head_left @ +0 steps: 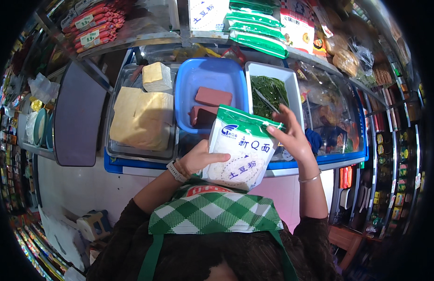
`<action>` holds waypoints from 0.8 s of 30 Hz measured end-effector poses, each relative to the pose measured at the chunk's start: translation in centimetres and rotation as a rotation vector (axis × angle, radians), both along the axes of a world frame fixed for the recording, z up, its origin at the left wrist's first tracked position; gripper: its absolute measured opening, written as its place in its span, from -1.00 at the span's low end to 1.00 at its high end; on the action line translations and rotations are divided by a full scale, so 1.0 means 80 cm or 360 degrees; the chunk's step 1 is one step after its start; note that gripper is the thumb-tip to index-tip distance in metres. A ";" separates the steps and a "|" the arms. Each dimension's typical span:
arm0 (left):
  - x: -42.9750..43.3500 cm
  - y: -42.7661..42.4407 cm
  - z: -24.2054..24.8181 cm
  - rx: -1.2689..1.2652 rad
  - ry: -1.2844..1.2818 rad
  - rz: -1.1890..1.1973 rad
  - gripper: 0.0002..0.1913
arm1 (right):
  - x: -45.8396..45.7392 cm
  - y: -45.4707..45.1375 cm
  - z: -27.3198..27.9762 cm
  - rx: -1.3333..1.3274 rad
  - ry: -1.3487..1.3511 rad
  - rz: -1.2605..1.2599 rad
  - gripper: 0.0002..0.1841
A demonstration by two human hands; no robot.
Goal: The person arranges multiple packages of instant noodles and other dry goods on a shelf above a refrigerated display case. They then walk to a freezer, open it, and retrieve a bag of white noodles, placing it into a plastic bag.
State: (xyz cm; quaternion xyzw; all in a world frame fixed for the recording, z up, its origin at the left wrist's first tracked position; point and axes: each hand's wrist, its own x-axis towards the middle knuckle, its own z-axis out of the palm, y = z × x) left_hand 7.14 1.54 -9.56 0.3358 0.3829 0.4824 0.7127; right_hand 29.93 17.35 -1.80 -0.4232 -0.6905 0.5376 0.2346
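Observation:
A green and white plastic bag of noodles (243,151) is held upright before my chest. My left hand (203,156) grips its left side, thumb across the front. My right hand (290,135) is at its top right corner, thumb on the green band and fingers raised behind. Just beyond the bag stands a blue plastic basin (211,72) with reddish-brown blocks (213,96) in it. To the right, a white tub (296,102) holds dark green strands (269,95) and a metal utensil, partly hidden near my right fingers.
A metal tray (111,147) with large tofu blocks (141,117) stands on the left of the glass-topped freezer (329,123). The shelf above carries stacked green and white packets (255,21) and red-wrapped sausages (94,28). A grey board (78,116) is at the left.

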 end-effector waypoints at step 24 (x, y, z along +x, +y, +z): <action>-0.085 0.150 0.150 0.1250 0.1640 0.0795 -0.46 | -0.075 0.129 0.241 -0.0043 0.0412 0.0024 -0.67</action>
